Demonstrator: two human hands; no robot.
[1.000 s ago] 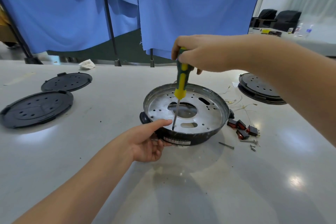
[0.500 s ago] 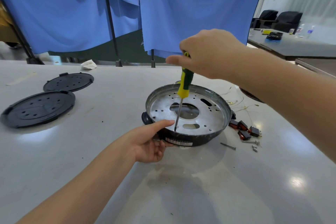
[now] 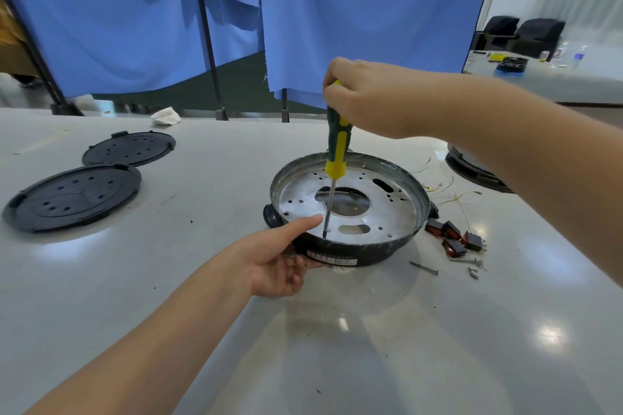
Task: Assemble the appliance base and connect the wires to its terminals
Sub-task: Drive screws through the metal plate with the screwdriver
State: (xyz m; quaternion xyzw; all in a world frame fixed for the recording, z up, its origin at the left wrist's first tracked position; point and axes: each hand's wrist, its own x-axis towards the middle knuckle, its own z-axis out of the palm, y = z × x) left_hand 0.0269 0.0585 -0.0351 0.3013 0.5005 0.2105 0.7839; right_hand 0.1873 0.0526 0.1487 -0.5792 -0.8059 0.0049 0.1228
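Note:
A round appliance base (image 3: 397, 209) with a black shell and a perforated silver plate sits mid-table. My left hand (image 3: 276, 259) grips its near-left rim, thumb over the edge. My right hand (image 3: 367, 98) holds a green and yellow screwdriver (image 3: 337, 152) upright, its tip pressed on the plate near the front rim beside my thumb. Thin yellowish wires (image 3: 451, 192) lie loose to the right of the base.
Two black perforated covers (image 3: 74, 195) (image 3: 129, 148) lie at the left. Red-and-black switches (image 3: 453, 236) and loose screws (image 3: 472, 268) lie right of the base. Another dark base (image 3: 472, 168) is partly hidden behind my right forearm. Blue curtains hang beyond the table's far edge.
My right hand has shifted its grip round the screwdriver handle, as in turning, while the tip stays at the same spot. My left hand and the base have held still.

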